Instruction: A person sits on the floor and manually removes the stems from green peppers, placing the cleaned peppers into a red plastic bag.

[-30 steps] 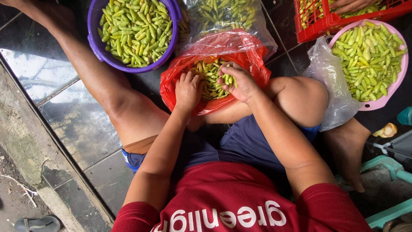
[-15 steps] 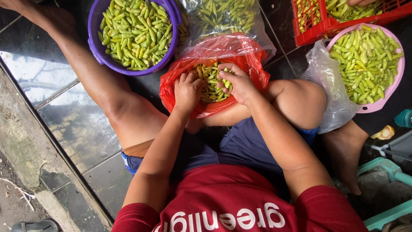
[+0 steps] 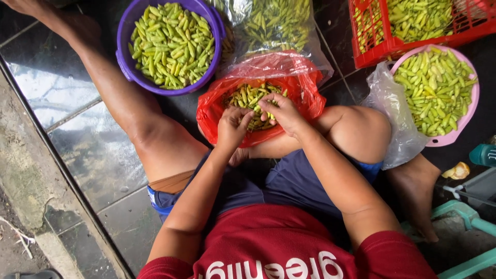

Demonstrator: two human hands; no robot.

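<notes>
Here your left hand [image 3: 232,125] and right hand [image 3: 281,113], fingers curled pinching small green chilies [image 3: 248,98], sit in the red bag [image 3: 212,111] wedged between your legs for reach, purple basin [image 3: 124,46] and pink basin [image 3: 473,103] farther out for sorting.

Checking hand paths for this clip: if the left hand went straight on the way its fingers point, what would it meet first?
Probably the green chilies inside the red plastic bag; the left hand points into them, though depth is unclear.

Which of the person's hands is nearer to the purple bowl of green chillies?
Left. The left hand sits just below-right of the purple bowl; the right hand lies farther off, over the red bag.
</notes>
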